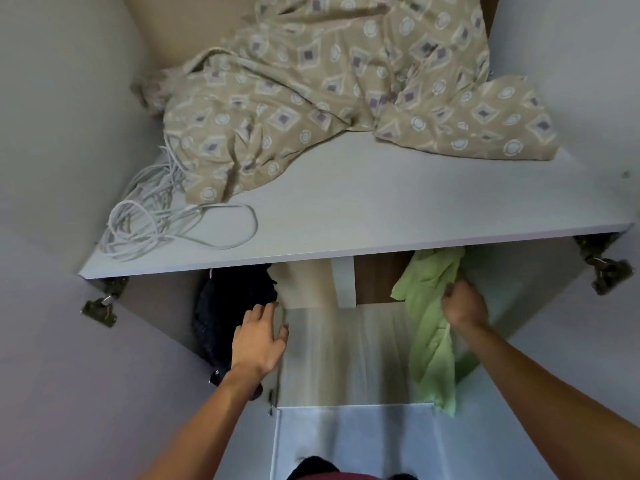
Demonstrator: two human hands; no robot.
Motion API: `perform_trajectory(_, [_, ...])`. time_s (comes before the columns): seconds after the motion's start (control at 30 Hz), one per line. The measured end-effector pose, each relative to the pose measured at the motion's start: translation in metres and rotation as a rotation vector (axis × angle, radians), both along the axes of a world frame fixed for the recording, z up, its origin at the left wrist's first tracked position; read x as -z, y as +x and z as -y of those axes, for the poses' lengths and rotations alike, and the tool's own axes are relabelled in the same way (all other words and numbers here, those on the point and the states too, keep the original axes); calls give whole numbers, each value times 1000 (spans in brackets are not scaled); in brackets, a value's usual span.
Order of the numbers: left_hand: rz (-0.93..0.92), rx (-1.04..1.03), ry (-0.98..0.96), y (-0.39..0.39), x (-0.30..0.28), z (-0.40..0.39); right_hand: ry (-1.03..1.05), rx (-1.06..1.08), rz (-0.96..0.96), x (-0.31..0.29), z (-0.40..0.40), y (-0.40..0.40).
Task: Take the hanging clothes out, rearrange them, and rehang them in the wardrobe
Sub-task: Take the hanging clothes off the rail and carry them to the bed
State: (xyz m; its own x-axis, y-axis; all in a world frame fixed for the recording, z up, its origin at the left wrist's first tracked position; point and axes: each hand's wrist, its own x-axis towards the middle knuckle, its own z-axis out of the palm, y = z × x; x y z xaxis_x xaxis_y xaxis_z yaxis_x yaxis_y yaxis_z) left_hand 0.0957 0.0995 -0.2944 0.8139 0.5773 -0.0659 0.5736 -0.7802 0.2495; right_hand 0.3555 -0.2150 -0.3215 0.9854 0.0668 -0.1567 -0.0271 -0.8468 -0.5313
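A light green garment (pixel 433 327) is hanging beside a dark navy one (pixel 228 306). Above, a beige cloth (pixel 346 91) is showing white circles and grey-purple diamonds, next to white cable (pixel 166 220) lying on a pale grey shelf (pixel 381 209).

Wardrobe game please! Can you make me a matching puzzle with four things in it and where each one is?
Things:
1. green garment
2. dark garment
3. patterned beige cloth
4. white cable

Places:
A. coiled at the shelf's left front corner
B. hanging below the shelf on the left, beside the left hand
C. crumpled across the back of the shelf
D. gripped by the right hand below the shelf

Pairs: 1-D, 2-B, 3-C, 4-A
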Motion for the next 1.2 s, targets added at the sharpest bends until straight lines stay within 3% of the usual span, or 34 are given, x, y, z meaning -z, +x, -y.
perform_trajectory(0.4, [168, -248, 108, -31, -11, -88, 137, -315, -39, 12, -176, -116])
perform_trajectory(0.67, [286, -414, -328, -13, 9, -125, 254, -462, -174, 0, -243, -158])
perform_trajectory(0.9, [216, -453, -441, 6, 19, -151, 333, -278, -334, -2, -250, -139])
perform_trajectory(1.03, [199, -456, -521, 14, 22, -158, 448, -150, -313, 0, -244, -131])
perform_trajectory(1.2, [379, -403, -771, 27, 23, -141, 532, -197, -224, 1, -238, -130])
